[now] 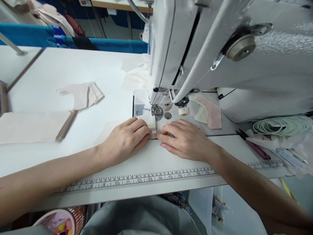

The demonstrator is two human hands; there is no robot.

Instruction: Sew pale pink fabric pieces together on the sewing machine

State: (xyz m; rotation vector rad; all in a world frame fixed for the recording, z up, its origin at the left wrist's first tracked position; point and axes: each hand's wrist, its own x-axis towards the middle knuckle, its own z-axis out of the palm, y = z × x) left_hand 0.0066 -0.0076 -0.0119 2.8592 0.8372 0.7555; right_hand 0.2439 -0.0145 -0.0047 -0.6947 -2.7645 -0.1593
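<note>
A pale cream fabric piece [151, 121] lies under the needle and presser foot [153, 110] of a white sewing machine [162, 42]. My left hand [126, 138] rests on the table left of the needle, its fingers curled together on the fabric's near edge. From the other side, my right hand [186, 139] meets it, bent fingertips closed at the same fabric corner. The two hands' fingertips almost touch just in front of the metal plate [139, 110]. Part of the fabric is hidden under my left hand.
Left on the table lie a cut fabric piece [81, 94] and a long pale strip [31, 127]. Pink and cream pieces [211, 111] sit right of the needle. Purple-handled snips [259, 150] and coiled green cord [281, 125] are far right. A printed ruler [146, 179] runs along the front edge.
</note>
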